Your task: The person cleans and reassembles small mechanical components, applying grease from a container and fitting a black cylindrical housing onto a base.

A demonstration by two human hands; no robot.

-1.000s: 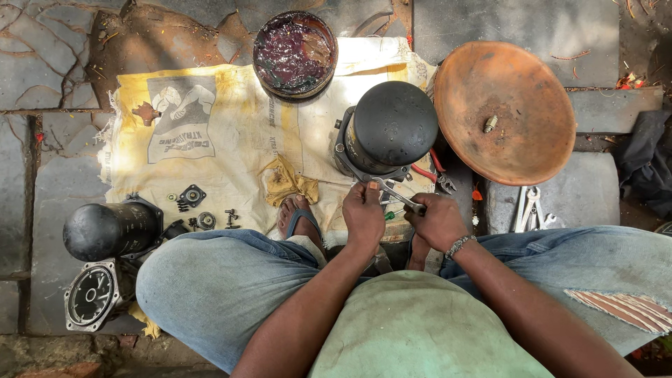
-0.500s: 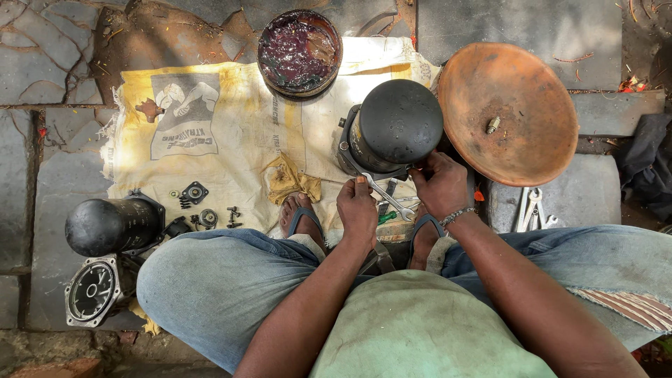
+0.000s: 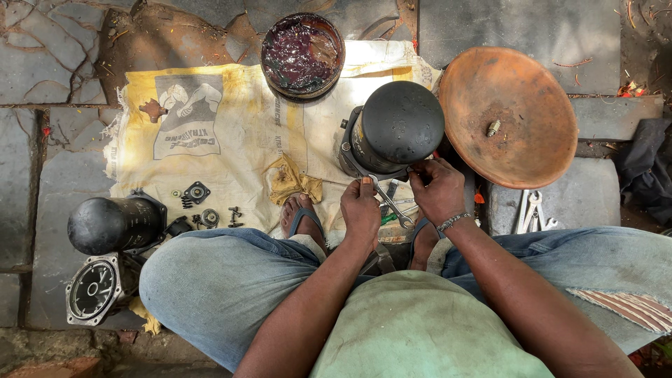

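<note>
- Black cylindrical motor housing (image 3: 395,133) stood upright on the yellow printed sack (image 3: 210,133), just ahead of the seated person's knees, with both hands working at its lower rim.
- Left hand (image 3: 360,210) was closed around a slim metal spanner (image 3: 389,203), its head angled up toward the base of the housing.
- Right hand (image 3: 437,189), a beaded bracelet (image 3: 451,222) at the wrist, had moved up from the spanner over the past second and now pinched at the housing's bottom edge; what its fingertips held could not be made out.
- That shift suggested the work had passed from handling the tool to a fastener or fitting on the rim itself.
- Beside the housing to the right lay a rust-coloured shallow dish (image 3: 507,115) holding a single small bolt (image 3: 493,128).
- Beyond it sat a round tin of dark purple grease (image 3: 302,54).
- Farther left, small bolts and fittings (image 3: 203,206) lay scattered on the sack near a second black cylinder (image 3: 112,224) and a finned end cover (image 3: 92,288).
</note>
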